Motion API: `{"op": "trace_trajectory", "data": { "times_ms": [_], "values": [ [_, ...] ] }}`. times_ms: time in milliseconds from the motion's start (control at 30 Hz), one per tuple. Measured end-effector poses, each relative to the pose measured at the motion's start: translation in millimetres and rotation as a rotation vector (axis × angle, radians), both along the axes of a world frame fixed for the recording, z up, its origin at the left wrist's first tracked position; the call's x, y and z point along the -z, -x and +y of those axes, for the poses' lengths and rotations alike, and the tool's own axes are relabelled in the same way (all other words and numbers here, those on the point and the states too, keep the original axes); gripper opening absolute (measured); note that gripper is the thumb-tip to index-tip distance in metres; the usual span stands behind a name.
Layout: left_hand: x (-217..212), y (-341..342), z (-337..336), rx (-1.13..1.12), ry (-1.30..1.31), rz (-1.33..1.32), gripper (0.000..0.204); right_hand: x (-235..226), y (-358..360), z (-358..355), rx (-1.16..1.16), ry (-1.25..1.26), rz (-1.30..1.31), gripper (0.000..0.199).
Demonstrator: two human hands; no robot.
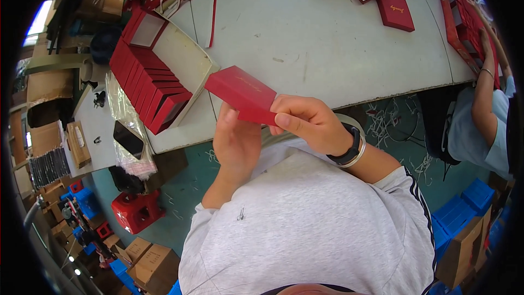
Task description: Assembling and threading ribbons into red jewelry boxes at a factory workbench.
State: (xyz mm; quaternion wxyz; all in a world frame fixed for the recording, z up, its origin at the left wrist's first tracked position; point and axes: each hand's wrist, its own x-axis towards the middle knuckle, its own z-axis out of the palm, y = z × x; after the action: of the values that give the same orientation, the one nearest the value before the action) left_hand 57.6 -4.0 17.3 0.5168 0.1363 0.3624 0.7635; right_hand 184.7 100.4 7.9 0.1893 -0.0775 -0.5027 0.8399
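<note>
Right now both hands hold a flat red box (241,94) up just over the near edge of the white table (322,38). Left hand (236,141) cups it from below, fingers hidden. Right hand (308,123) pinches its near edge, thumb on top. Further left, a row of red boxes (150,84) stands packed together. Far side, more red lids (394,11), loose.
</note>
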Motion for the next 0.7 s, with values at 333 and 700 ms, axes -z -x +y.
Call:
{"op": "trace_trajectory", "data": {
  "times_ms": [333, 700],
  "values": [
    [7, -12, -4, -0.268, -0.07, 0.257, 0.024, -15, 0, -1, 0.129, -0.45, -0.1, 0.02],
    [0, -22, -3, -0.41, 0.003, 0.335, 0.024, -12, 5, -4, 0.311, -0.652, 0.006, 0.012]
  ]
}}
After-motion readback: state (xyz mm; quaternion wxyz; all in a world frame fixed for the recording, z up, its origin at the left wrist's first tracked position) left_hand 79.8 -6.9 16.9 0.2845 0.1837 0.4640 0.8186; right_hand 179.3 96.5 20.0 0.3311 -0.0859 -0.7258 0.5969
